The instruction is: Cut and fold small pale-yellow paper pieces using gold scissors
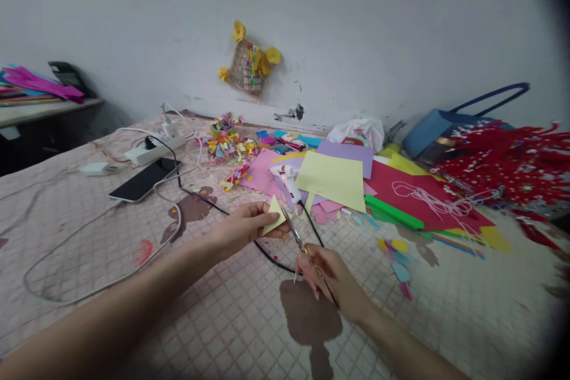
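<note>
Paper (273,217) is pinched in left grip (249,224), edge seemingly touching scissors (295,234) held in right grip (332,273), open tabletop (214,320) below.

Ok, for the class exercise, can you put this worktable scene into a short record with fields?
Left hand: hand pinching a small pale yellow paper piece
Right hand: hand holding scissors, blades near that piece
Beyond hands: white glue gun, larger pale yellow sheet
Table's left: phone, white power strip
Table's right: blue bag
Wall: woven hanging with yellow flowers
</note>
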A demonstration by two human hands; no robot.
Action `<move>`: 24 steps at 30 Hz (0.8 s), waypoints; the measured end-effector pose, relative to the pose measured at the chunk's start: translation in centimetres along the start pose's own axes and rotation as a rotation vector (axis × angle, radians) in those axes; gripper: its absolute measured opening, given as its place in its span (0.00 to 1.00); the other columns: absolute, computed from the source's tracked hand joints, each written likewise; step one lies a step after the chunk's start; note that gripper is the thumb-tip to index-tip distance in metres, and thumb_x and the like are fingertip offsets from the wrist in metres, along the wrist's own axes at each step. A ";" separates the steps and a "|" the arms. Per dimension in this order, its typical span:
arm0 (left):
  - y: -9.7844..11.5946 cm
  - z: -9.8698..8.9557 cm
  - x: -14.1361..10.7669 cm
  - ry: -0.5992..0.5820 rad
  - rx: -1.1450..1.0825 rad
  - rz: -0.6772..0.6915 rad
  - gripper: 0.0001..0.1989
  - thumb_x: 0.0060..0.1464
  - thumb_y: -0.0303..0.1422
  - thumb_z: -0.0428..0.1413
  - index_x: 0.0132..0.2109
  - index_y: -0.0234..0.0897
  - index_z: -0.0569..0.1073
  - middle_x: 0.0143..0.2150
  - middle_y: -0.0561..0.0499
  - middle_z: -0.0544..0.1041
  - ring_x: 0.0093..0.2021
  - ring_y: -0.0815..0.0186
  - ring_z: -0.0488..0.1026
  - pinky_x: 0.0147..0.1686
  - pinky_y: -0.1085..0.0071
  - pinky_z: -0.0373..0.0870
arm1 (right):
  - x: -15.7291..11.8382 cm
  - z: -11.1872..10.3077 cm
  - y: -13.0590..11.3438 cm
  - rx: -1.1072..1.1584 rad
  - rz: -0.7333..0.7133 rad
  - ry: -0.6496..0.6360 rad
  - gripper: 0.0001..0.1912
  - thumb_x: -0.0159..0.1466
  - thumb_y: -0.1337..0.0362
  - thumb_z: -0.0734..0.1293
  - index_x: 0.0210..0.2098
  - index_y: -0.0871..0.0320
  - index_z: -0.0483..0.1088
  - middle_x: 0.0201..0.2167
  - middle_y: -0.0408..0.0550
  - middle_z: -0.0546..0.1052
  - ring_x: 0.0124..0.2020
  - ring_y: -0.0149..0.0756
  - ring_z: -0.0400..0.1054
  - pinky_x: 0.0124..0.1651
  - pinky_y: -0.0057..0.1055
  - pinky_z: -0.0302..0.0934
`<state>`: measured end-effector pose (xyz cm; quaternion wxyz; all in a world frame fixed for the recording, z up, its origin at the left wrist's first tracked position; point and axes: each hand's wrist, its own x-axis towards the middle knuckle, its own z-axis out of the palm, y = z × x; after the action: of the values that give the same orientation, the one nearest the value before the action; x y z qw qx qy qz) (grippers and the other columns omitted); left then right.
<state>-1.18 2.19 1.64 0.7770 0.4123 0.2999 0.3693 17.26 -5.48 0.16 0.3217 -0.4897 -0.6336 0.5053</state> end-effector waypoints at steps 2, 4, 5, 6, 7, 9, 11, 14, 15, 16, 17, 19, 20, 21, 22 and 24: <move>-0.1 0.1 -0.1 0.017 -0.013 0.009 0.10 0.44 0.30 0.61 0.28 0.30 0.67 0.30 0.46 0.77 0.31 0.67 0.76 0.36 0.72 0.71 | 0.0 0.1 -0.1 -0.030 0.004 0.020 0.19 0.62 0.51 0.57 0.23 0.59 0.60 0.15 0.36 0.56 0.17 0.25 0.50 0.20 0.25 0.44; -0.2 0.4 -0.1 0.057 -0.030 0.018 0.11 0.43 0.30 0.62 0.27 0.31 0.66 0.28 0.47 0.76 0.32 0.67 0.75 0.37 0.71 0.72 | 0.0 0.2 -0.1 -0.046 0.000 0.036 0.19 0.62 0.50 0.57 0.23 0.59 0.59 0.15 0.36 0.57 0.18 0.25 0.50 0.21 0.25 0.44; -0.2 0.5 -0.2 0.080 -0.036 0.020 0.11 0.42 0.29 0.62 0.26 0.31 0.66 0.28 0.48 0.76 0.31 0.67 0.75 0.37 0.71 0.72 | 0.0 0.3 -0.1 -0.052 -0.004 0.042 0.19 0.61 0.50 0.57 0.23 0.59 0.58 0.16 0.37 0.57 0.18 0.25 0.50 0.21 0.25 0.44; -0.2 0.7 -0.3 0.103 -0.041 0.021 0.11 0.42 0.29 0.62 0.26 0.31 0.65 0.27 0.49 0.76 0.31 0.67 0.75 0.37 0.71 0.72 | 0.0 0.3 -0.1 -0.059 -0.009 0.046 0.19 0.61 0.51 0.57 0.22 0.59 0.58 0.16 0.37 0.57 0.18 0.25 0.50 0.21 0.25 0.44; -0.2 0.8 -0.3 0.120 -0.045 0.022 0.11 0.42 0.29 0.62 0.26 0.31 0.65 0.27 0.50 0.75 0.31 0.68 0.75 0.37 0.72 0.72 | 0.0 0.3 -0.2 -0.066 -0.014 0.050 0.19 0.61 0.51 0.57 0.22 0.58 0.58 0.16 0.37 0.57 0.18 0.25 0.50 0.21 0.25 0.44; -0.3 1.0 -0.4 0.134 -0.056 0.024 0.11 0.43 0.28 0.62 0.26 0.31 0.65 0.27 0.50 0.75 0.30 0.68 0.75 0.36 0.72 0.72 | 0.0 0.4 -0.2 -0.073 -0.013 0.055 0.19 0.61 0.51 0.57 0.22 0.58 0.57 0.15 0.37 0.57 0.18 0.26 0.51 0.21 0.25 0.44; -0.4 1.1 -0.4 0.141 -0.075 0.029 0.11 0.43 0.27 0.61 0.26 0.31 0.65 0.27 0.51 0.74 0.30 0.68 0.75 0.35 0.72 0.72 | 0.0 0.4 -0.3 -0.070 -0.003 0.056 0.19 0.60 0.51 0.58 0.22 0.58 0.57 0.15 0.37 0.56 0.18 0.26 0.50 0.21 0.25 0.43; -0.8 1.0 -0.4 0.135 -0.096 0.029 0.10 0.43 0.26 0.61 0.27 0.31 0.65 0.27 0.50 0.75 0.30 0.68 0.75 0.33 0.74 0.72 | 0.1 0.5 -0.5 -0.069 0.013 0.064 0.19 0.59 0.50 0.58 0.21 0.58 0.56 0.15 0.37 0.56 0.18 0.25 0.50 0.20 0.25 0.43; -0.9 0.9 -0.3 0.128 -0.100 0.028 0.09 0.44 0.26 0.61 0.27 0.31 0.65 0.27 0.50 0.75 0.29 0.69 0.75 0.33 0.74 0.72 | 0.2 0.5 -0.6 -0.071 0.015 0.066 0.19 0.59 0.50 0.58 0.21 0.58 0.56 0.16 0.37 0.56 0.17 0.25 0.50 0.20 0.25 0.43; -0.9 0.9 -0.3 0.119 -0.102 0.028 0.09 0.44 0.26 0.60 0.28 0.31 0.66 0.27 0.50 0.75 0.29 0.69 0.75 0.33 0.74 0.72 | 0.2 0.5 -0.6 -0.072 0.016 0.067 0.19 0.59 0.50 0.58 0.21 0.58 0.56 0.16 0.37 0.56 0.17 0.25 0.50 0.20 0.25 0.43; -1.0 0.8 -0.3 0.112 -0.103 0.029 0.09 0.44 0.26 0.60 0.28 0.31 0.66 0.27 0.50 0.75 0.29 0.69 0.75 0.33 0.75 0.71 | 0.2 0.5 -0.6 -0.072 0.016 0.067 0.19 0.59 0.50 0.58 0.21 0.58 0.56 0.15 0.37 0.56 0.17 0.25 0.50 0.19 0.25 0.43; -1.0 0.8 -0.3 0.105 -0.102 0.032 0.08 0.45 0.26 0.60 0.28 0.31 0.66 0.27 0.50 0.75 0.29 0.70 0.74 0.33 0.74 0.71 | 0.2 0.6 -0.6 -0.068 0.013 0.064 0.19 0.59 0.50 0.59 0.21 0.58 0.56 0.15 0.37 0.56 0.17 0.26 0.50 0.19 0.25 0.43; -1.0 0.8 -0.3 0.102 -0.099 0.035 0.08 0.45 0.27 0.60 0.28 0.31 0.66 0.27 0.50 0.75 0.29 0.70 0.74 0.34 0.74 0.71 | 0.3 0.6 -0.6 -0.065 0.013 0.065 0.19 0.58 0.49 0.59 0.21 0.58 0.56 0.15 0.37 0.56 0.17 0.26 0.50 0.19 0.25 0.43; -1.0 0.8 -0.3 0.100 -0.096 0.037 0.08 0.45 0.27 0.60 0.28 0.31 0.66 0.27 0.50 0.75 0.29 0.70 0.74 0.34 0.74 0.71 | 0.3 0.6 -0.6 -0.063 0.012 0.065 0.19 0.58 0.49 0.59 0.21 0.57 0.56 0.15 0.37 0.56 0.17 0.26 0.50 0.19 0.25 0.44; -1.0 0.9 -0.3 0.099 -0.093 0.037 0.08 0.45 0.27 0.60 0.27 0.31 0.66 0.26 0.50 0.75 0.29 0.70 0.74 0.35 0.73 0.71 | 0.3 0.6 -0.7 -0.062 0.013 0.066 0.19 0.58 0.49 0.59 0.21 0.57 0.56 0.15 0.37 0.57 0.17 0.26 0.51 0.19 0.25 0.44; -0.9 0.9 -0.4 0.100 -0.091 0.038 0.09 0.45 0.27 0.60 0.27 0.31 0.66 0.26 0.51 0.74 0.29 0.70 0.74 0.36 0.73 0.70 | 0.3 0.6 -0.7 -0.063 0.017 0.073 0.20 0.58 0.49 0.59 0.20 0.57 0.56 0.15 0.38 0.57 0.17 0.26 0.50 0.19 0.26 0.44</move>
<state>-0.40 1.14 1.38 0.7717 0.3632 0.3134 0.4176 16.39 -5.40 0.66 0.3247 -0.5229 -0.6331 0.4694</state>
